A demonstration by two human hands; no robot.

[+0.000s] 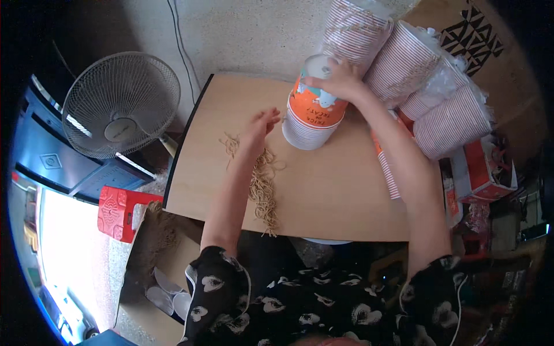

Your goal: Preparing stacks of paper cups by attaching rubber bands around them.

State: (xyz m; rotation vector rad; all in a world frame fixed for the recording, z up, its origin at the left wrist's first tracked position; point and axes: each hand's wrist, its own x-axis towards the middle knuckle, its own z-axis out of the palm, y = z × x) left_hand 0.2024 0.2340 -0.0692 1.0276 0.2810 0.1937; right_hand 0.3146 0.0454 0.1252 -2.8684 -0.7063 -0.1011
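A stack of upside-down paper cups (316, 109), orange and teal with a printed pattern, stands on the table, its striped rims lowermost. My right hand (341, 81) is over its top from the right, thumb across the upper side and fingers around the closed end of the uppermost cup. Just left of the stack, my left hand (261, 124) hovers apart from it, fingers loosely bent and nothing visible in them. A loose heap of beige rubber bands (262, 199) lies below my left hand, partly hidden by the forearm.
Plastic-wrapped cup stacks (404, 60) lean at the table's right side, with another orange stack (388, 167) partly under my right forearm. A fan (121, 106) stands left of the table (340, 199). A cardboard box (138, 305) with clear cups sits lower left, near a red stool (115, 213).
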